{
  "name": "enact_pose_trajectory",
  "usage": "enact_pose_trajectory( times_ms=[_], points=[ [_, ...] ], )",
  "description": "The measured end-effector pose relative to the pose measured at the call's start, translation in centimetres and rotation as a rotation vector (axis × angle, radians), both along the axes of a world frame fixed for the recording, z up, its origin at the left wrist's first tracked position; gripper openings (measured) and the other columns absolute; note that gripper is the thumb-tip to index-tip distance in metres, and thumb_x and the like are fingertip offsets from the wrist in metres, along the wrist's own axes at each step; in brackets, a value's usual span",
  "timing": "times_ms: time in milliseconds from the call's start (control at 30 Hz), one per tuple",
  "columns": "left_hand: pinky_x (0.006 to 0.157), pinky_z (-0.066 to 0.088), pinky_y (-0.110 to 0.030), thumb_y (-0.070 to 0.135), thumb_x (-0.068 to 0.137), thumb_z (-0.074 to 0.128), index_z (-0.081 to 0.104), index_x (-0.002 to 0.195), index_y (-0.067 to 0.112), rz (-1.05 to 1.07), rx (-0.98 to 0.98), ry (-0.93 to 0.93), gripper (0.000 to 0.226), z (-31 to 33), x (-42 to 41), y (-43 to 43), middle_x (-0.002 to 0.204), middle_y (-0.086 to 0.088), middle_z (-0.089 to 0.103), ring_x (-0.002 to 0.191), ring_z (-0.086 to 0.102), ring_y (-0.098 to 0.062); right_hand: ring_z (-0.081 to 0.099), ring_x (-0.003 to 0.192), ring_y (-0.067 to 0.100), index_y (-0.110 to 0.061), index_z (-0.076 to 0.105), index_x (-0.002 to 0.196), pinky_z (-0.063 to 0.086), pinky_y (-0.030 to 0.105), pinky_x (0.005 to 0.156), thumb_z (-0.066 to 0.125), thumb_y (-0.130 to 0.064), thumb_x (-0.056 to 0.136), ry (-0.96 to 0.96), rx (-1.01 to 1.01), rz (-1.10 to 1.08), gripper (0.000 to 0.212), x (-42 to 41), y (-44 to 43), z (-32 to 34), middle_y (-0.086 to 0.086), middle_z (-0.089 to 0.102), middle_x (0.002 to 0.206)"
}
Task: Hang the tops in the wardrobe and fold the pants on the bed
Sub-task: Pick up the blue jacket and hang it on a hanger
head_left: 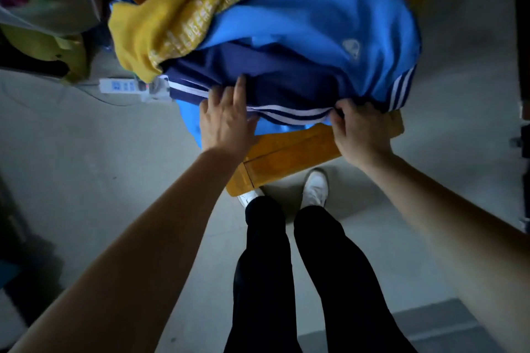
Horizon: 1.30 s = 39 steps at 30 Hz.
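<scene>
Lower centre: black trouser legs point(286, 266) and white shoes point(315, 186), one half hidden under a wooden seat point(286, 155) that is mostly covered by clothes. Centre: left hand point(226, 120), fingers straight, lies flat on a navy striped garment point(272, 80), top or pants unclear. Right hand point(361, 129), fingertips buried, grips its striped edge. Above, blurred: blue jacket point(315, 17), yellow top point(172, 17).

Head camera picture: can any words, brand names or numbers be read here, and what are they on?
No text can be read.
On the blue jacket: a pale chest logo, blurred, no letters legible.
On the yellow garment: a pale patterned band, too blurred to read.
On the power strip: blue markings, too small to read.
</scene>
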<state>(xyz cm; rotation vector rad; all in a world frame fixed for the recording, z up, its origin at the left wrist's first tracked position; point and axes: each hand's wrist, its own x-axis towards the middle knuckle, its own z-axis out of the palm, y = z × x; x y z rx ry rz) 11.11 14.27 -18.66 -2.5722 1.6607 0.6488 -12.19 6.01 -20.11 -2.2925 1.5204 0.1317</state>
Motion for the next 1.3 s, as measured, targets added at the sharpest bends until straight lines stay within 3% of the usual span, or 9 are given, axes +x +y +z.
enact_pose_trajectory(
  times_ms=[133, 267, 433, 500, 633, 833, 1000, 1200, 1300],
  points=[
    [0.086, 0.038, -0.046, 0.023, 0.092, 0.053, 0.051, 0.129, 0.013, 0.138, 0.006, 0.034, 0.039, -0.9, 0.5, 1.6, 0.099, -0.024, 0.064, 0.097, 0.054, -0.041, 0.056, 0.07, 0.033, -0.014, 0.055, 0.078, 0.034, 0.037, 0.062, 0.044, -0.035, 0.101, -0.067, 0.081, 0.245, 0.033, -0.3, 4.2, 0.0, 0.012, 0.061, 0.069],
    [0.081, 0.04, -0.046, 0.012, 0.091, 0.046, 0.051, 0.122, 0.011, 0.239, 0.096, 0.076, 0.032, -1.3, 0.2, 5.9, 0.099, -0.026, 0.064, 0.095, 0.057, -0.043, 0.058, 0.08, 0.033, -0.015, 0.058, 0.088, 0.041, 0.04, 0.072, 0.037, -0.05, 0.1, -0.027, 0.226, 0.292, 0.042, 0.1, 6.2, 0.0, 0.01, 0.065, 0.079],
    [0.084, 0.04, -0.048, 0.009, 0.089, 0.043, 0.046, 0.136, 0.012, 0.283, 0.167, 0.105, 0.047, -2.2, -0.7, 9.0, 0.112, -0.023, 0.064, 0.106, 0.052, -0.042, 0.053, 0.097, 0.022, -0.009, 0.06, 0.108, 0.039, 0.03, 0.079, 0.06, -0.039, 0.096, -0.307, -0.074, -0.236, 0.033, -0.9, 3.8, 0.9, 0.014, 0.058, 0.108],
    [0.082, 0.042, -0.048, 0.01, 0.088, 0.044, 0.045, 0.138, 0.011, 0.337, 0.152, 0.14, 0.049, -2.0, -1.4, 8.9, 0.111, -0.024, 0.064, 0.105, 0.052, -0.043, 0.047, 0.12, 0.031, -0.004, 0.053, 0.128, 0.037, 0.035, 0.095, 0.066, -0.039, 0.091, -0.262, -0.143, -0.516, 0.052, -1.7, 1.9, 1.1, 0.021, 0.049, 0.132],
    [0.08, 0.045, -0.049, 0.013, 0.088, 0.044, 0.048, 0.133, 0.014, 0.454, 0.156, 0.186, 0.045, -1.1, -1.9, 7.5, 0.107, -0.025, 0.063, 0.099, 0.055, -0.044, 0.053, 0.123, 0.032, -0.01, 0.046, 0.14, 0.04, 0.039, 0.101, 0.06, -0.05, 0.092, -0.133, 0.253, -0.725, 0.064, -3.1, -2.3, 1.1, 0.01, 0.055, 0.136],
    [0.082, 0.045, -0.046, 0.013, 0.089, 0.041, 0.051, 0.129, 0.015, 0.459, 0.28, 0.24, 0.042, 0.8, -1.1, 6.6, 0.115, -0.023, 0.062, 0.109, 0.051, -0.041, 0.063, 0.105, 0.024, -0.017, 0.056, 0.128, 0.043, 0.026, 0.083, 0.062, -0.032, 0.093, -0.344, 0.267, -0.502, 0.038, -1.7, -1.8, 3.1, 0.003, 0.068, 0.117],
    [0.078, 0.038, -0.038, 0.026, 0.099, 0.045, 0.055, 0.111, 0.007, 0.637, 0.014, 0.294, 0.025, 3.7, -0.3, 5.0, 0.114, -0.021, 0.062, 0.107, 0.056, -0.04, 0.068, 0.088, 0.035, -0.015, 0.065, 0.125, 0.045, 0.029, 0.067, 0.057, -0.022, 0.097, -0.325, 0.18, 0.154, 0.03, -0.2, 1.0, 6.8, 0.011, 0.071, 0.105],
    [0.077, 0.05, -0.031, 0.089, 0.059, 0.062, 0.05, 0.11, 0.027, 0.917, -0.022, 0.669, 0.081, 8.6, -0.6, -0.1, 0.096, 0.013, 0.062, 0.088, 0.064, -0.011, 0.064, 0.065, 0.029, -0.019, 0.073, 0.101, 0.052, 0.04, 0.044, 0.059, -0.017, 0.09, -0.365, 0.007, 0.698, 0.018, 1.6, 5.9, 11.8, 0.007, 0.061, 0.083],
    [0.072, 0.058, -0.036, 0.049, 0.071, 0.081, 0.056, 0.114, 0.019, 0.884, 0.045, 0.716, 0.058, 9.9, -0.5, -1.6, 0.092, 0.002, 0.063, 0.075, 0.064, -0.018, 0.06, 0.06, 0.028, -0.017, 0.073, 0.097, 0.048, 0.039, 0.038, 0.071, -0.018, 0.087, -0.42, 0.039, 0.737, 0.011, 1.6, 7.7, 13.6, 0.006, 0.057, 0.08]
  ],
)
